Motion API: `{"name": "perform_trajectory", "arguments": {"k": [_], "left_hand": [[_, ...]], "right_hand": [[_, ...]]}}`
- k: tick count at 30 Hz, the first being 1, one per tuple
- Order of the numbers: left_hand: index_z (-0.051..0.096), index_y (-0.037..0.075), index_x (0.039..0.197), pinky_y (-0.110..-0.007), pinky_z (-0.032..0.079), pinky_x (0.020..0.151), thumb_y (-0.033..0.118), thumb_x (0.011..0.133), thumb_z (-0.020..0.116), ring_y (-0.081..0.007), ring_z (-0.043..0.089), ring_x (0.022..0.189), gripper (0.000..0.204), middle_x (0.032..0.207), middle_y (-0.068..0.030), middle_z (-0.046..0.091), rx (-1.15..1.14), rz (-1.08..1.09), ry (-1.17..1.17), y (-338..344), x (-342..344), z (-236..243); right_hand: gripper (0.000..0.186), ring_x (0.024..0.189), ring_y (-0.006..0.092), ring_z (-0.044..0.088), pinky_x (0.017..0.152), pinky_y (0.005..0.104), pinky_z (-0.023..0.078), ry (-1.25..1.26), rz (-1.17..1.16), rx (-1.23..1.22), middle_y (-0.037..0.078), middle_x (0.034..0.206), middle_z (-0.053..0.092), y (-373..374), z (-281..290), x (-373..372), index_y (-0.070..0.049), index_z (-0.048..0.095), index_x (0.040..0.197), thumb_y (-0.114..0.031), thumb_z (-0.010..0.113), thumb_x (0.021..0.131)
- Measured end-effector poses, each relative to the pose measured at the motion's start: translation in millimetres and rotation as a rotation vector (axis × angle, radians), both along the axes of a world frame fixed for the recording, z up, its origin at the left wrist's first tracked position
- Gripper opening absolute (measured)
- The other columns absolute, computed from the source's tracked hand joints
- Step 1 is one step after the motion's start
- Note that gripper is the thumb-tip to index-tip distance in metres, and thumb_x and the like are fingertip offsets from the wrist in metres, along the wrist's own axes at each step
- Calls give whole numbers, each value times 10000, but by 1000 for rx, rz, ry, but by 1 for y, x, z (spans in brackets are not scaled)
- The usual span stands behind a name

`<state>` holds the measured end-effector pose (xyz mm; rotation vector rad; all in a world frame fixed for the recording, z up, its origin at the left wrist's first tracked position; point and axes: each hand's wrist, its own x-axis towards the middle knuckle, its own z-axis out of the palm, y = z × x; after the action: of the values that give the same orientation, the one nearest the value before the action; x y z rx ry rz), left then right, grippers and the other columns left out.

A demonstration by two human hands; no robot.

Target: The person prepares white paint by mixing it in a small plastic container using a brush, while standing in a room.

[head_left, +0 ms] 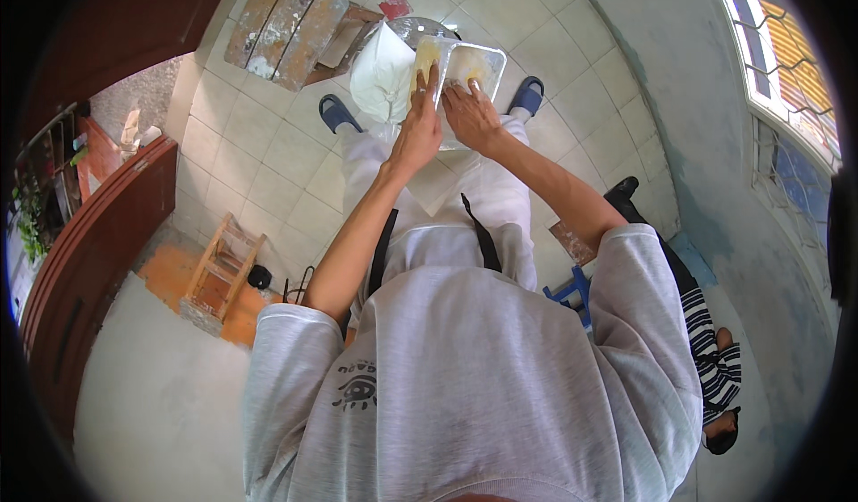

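Floor: pale square tiles; paint-spattered brown wooden planks beyond the left foot
Between the feet: shallow white rectangular tray; crumpled white bag at left
Left hand: fingers nearly straight along a flat yellow-stained block beside the tray; grip unclear
Right hand: fingers slightly spread over the tray's near side; cannot tell whether they clasp it

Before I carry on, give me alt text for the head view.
A person's left hand touches a yellowish slab; the right hand reaches over a white tray beside it. Left of them is a white bag, with a slatted bench farther left.
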<state>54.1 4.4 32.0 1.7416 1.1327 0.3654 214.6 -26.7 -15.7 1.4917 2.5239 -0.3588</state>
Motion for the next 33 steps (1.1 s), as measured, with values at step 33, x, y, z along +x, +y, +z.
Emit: {"name": "perform_trajectory", "arguments": {"k": [33], "left_hand": [[97,208,1643,-532,522,1001,-153,885,476,-585,341,1385,921,1594,-419,104,-100,-64,115,4,-1,2]], "right_hand": [[307,959,252,720,1232,491,262,65,129,-523,93,906,743,7,-21,-15,-122,774,846,-204,509,978]]}}
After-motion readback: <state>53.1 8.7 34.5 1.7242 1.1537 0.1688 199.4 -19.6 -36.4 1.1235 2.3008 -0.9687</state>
